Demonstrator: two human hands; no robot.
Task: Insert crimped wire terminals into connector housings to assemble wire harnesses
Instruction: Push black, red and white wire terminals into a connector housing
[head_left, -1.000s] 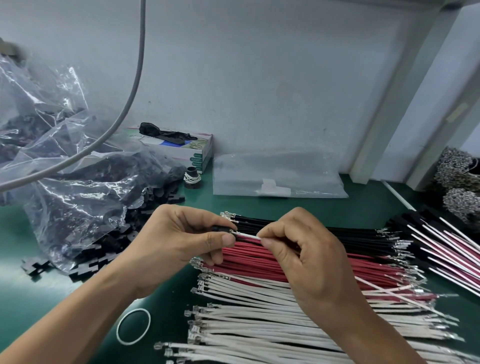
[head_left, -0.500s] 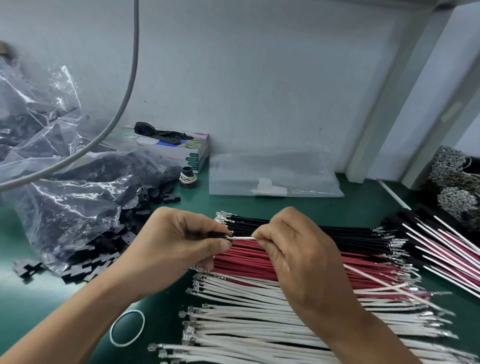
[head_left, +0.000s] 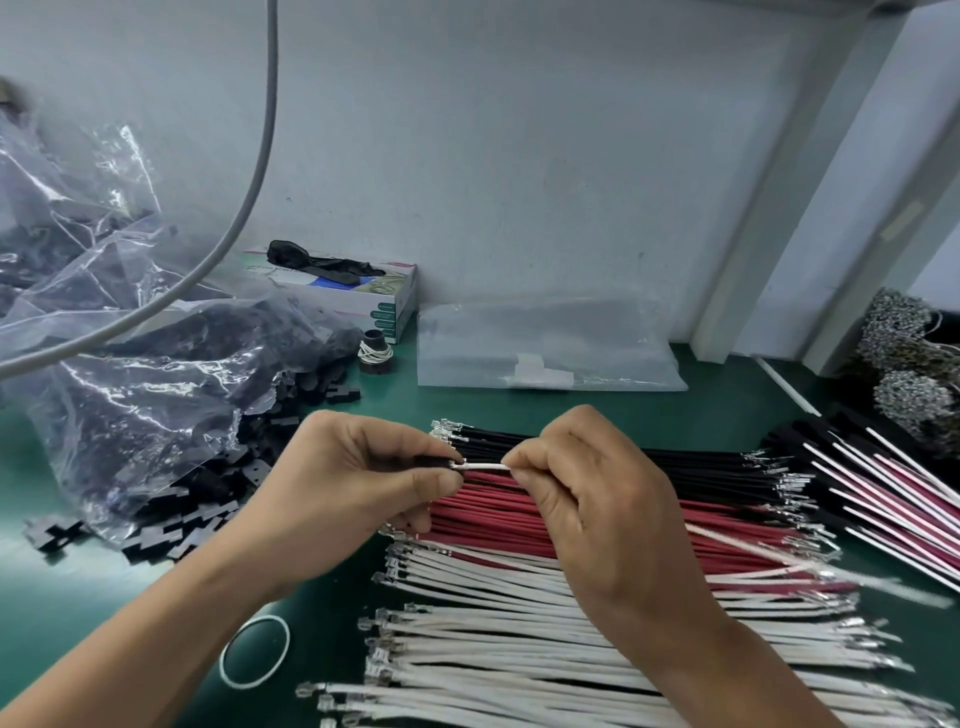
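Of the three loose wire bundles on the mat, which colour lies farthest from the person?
The black wires: they lie beyond the red wires, while the white wires lie nearest the person.

Both hands are raised, forearms angled inward. Left hand (head_left: 358, 478) is curled, thumb and forefinger pinched together. Right hand (head_left: 592, 499) is curled just beside it, fingertips (head_left: 511, 464) pinched, facing the left.

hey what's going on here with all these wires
A person is assembling wire harnesses at a green bench. The left hand pinches a small black connector housing, while the right hand pinches a white wire and aims its terminal end at the housing. Whether it is seated cannot be told. Below lie rows of black wires, red wires and white wires; a bag of black housings sits on the left.
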